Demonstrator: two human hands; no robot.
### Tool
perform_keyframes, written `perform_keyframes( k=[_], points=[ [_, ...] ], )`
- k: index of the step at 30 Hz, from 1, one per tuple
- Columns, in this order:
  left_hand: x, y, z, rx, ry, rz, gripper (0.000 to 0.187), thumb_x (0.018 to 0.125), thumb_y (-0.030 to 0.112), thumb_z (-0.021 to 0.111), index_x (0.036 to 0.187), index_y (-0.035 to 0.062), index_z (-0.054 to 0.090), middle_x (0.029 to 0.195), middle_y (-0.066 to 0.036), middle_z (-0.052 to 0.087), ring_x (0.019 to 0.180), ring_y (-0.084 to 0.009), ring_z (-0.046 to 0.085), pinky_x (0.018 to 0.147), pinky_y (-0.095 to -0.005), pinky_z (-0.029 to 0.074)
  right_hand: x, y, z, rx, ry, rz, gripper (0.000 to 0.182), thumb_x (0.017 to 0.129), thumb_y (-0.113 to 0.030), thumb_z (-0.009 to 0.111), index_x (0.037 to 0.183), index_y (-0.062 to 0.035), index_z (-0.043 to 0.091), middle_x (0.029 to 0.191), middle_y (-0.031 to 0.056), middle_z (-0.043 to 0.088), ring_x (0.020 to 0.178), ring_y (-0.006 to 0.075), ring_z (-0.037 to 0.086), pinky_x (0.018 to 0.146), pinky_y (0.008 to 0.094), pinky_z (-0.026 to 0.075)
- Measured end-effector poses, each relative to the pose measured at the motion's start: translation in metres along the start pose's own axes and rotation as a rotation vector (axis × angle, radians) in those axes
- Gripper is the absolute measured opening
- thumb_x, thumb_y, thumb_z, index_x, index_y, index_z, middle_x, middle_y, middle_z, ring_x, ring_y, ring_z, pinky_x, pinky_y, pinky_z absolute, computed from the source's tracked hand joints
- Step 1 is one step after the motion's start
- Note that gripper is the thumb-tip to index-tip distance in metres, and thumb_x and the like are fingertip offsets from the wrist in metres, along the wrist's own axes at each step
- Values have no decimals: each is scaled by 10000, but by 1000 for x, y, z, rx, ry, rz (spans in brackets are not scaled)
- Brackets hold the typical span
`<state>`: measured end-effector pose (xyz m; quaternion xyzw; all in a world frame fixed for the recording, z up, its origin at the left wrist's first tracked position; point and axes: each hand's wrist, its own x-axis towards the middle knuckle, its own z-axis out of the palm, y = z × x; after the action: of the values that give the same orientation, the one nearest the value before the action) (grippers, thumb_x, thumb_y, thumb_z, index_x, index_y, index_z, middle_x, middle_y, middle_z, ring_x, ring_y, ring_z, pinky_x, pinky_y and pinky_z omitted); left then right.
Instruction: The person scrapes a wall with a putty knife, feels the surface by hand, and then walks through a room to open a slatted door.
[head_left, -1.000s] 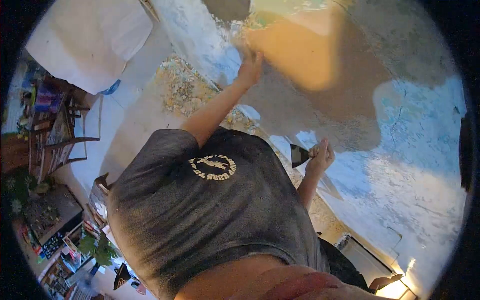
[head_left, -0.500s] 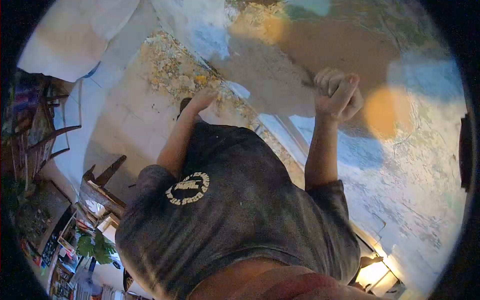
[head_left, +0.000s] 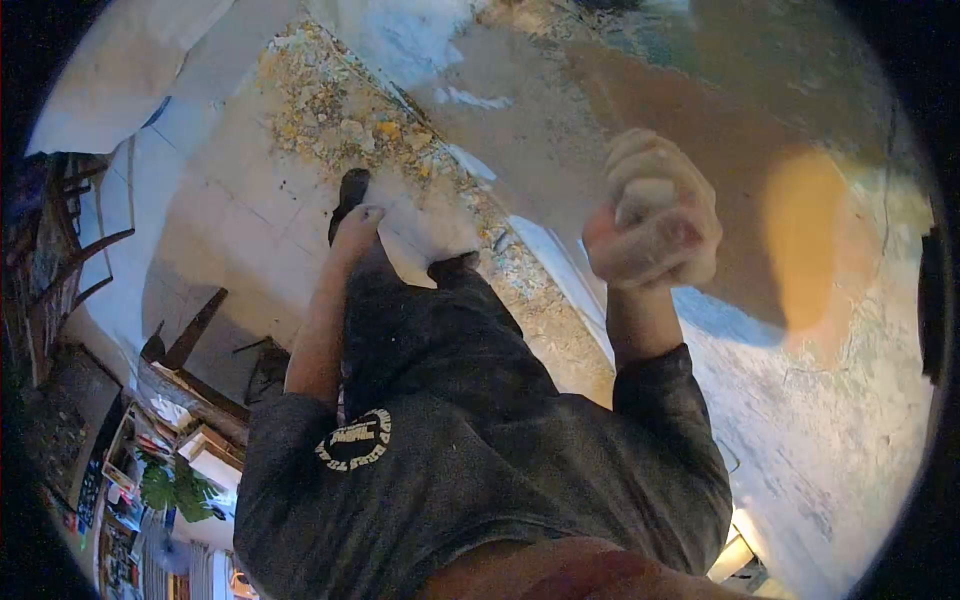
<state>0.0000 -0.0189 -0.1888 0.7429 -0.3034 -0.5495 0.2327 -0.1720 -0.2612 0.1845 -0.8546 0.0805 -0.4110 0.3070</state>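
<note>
My right hand [head_left: 655, 215] is raised close to the camera, in front of the patchy wall [head_left: 830, 430]. Its fingers are curled into a fist; a pale spot shows among them, and I cannot make out whether it is a held thing or part of the thumb. Low by my left leg hangs my left hand [head_left: 365, 220], fingers curled in, with nothing seen sticking out of it. Beyond it, a dark shoe [head_left: 352, 188] stands on the tiled floor [head_left: 235, 215]. Broken plaster rubble [head_left: 345, 115] lies along the foot of the wall.
Dark wooden chairs [head_left: 95, 250] stand at the left, near a pale cover [head_left: 120, 80]. A potted plant [head_left: 175, 488] and shelves with clutter are at the lower left. A lit lamp [head_left: 735, 550] glows at the lower right.
My right hand has come nearer the camera, still in a fist. My left hand has moved back toward my leg, its fingers now more curled. The view has tilted, showing more of my legs.
</note>
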Motion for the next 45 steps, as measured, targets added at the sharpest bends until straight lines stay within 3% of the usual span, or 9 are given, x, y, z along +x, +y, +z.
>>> perform_keyframes(
  k=[8, 11, 20, 23, 30, 34, 38, 43, 45],
  points=[
    [-15, 26, 36, -66, -88, -25, 478, 880, 438, 528, 1125, 34, 599, 1061, -223, 627, 1005, -354, 597, 863, -406, 453, 0, -3, -3, 14, -154, 50, 131, 710, -153, 657, 710, -36, 597, 726, 136, 639, 638, 316, 635, 611, 385, 530],
    [-16, 29, 36, 28, -76, 57, 455, 879, 429, 537, 1136, 59, 600, 1047, -222, 630, 991, -347, 603, 858, -405, 456, -13, 15, 7, -675, 74, 13, 145, 673, -163, 662, 725, -57, 578, 695, 114, 620, 613, 313, 621, 605, 394, 532],
    [-7, -20, 30, 87, -3, 111, 449, 877, 438, 530, 1153, 89, 597, 1067, -161, 639, 1001, -352, 594, 930, -398, 417, 20, -8, 18, -292, -136, -164, 260, 861, -32, 419, 606, -79, 402, 579, 63, 488, 519, 235, 547, 533, 347, 502],
    [9, -44, 38, 231, 82, 332, 446, 877, 437, 522, 1133, 82, 610, 1053, -161, 644, 1012, -345, 590, 995, -442, 339, 27, -21, 8, -165, -101, -127, 254, 858, -100, 494, 608, -55, 497, 591, 69, 529, 522, 237, 557, 502, 357, 492],
    [-14, 11, 19, 49, -48, -15, 484, 878, 470, 494, 1122, 73, 622, 1061, -172, 642, 1043, -335, 582, 975, -431, 366, 5, 1, 7, -219, -4, -144, 206, 831, -140, 575, 645, -59, 542, 632, 93, 574, 543, 262, 579, 526, 371, 494],
    [-10, -6, 28, 2, -60, 20, 472, 884, 468, 485, 1127, 89, 625, 1083, -181, 632, 1049, -341, 578, 996, -442, 340, 8, 0, 9, -505, -135, 311, 85, 768, -95, 554, 707, -44, 584, 715, 154, 598, 606, 327, 602, 576, 386, 513],
    [-3, -50, 38, 262, -1, 344, 456, 884, 462, 488, 1111, 94, 632, 1107, -184, 621, 1073, -350, 560, 1002, -462, 336, 9, -3, 21, -244, 51, -119, 189, 759, -141, 565, 605, -57, 496, 595, 129, 480, 474, 325, 475, 447, 395, 409],
    [-4, -45, 20, 52, -115, 71, 387, 896, 381, 499, 1144, 106, 611, 1110, -173, 617, 1075, -324, 559, 977, -477, 378, 2, 17, 20, -370, -83, -87, 247, 902, -82, 490, 668, -16, 532, 611, 116, 563, 509, 257, 558, 493, 337, 481],
    [-16, -49, 24, 597, 63, 613, 316, 843, 139, 510, 1138, 72, 604, 1169, -152, 580, 1079, -328, 535, 916, -409, 445, 0, -6, 28, -483, -100, -13, 185, 788, -75, 578, 612, -57, 522, 571, 116, 507, 496, 281, 504, 484, 391, 392]
  ],
)
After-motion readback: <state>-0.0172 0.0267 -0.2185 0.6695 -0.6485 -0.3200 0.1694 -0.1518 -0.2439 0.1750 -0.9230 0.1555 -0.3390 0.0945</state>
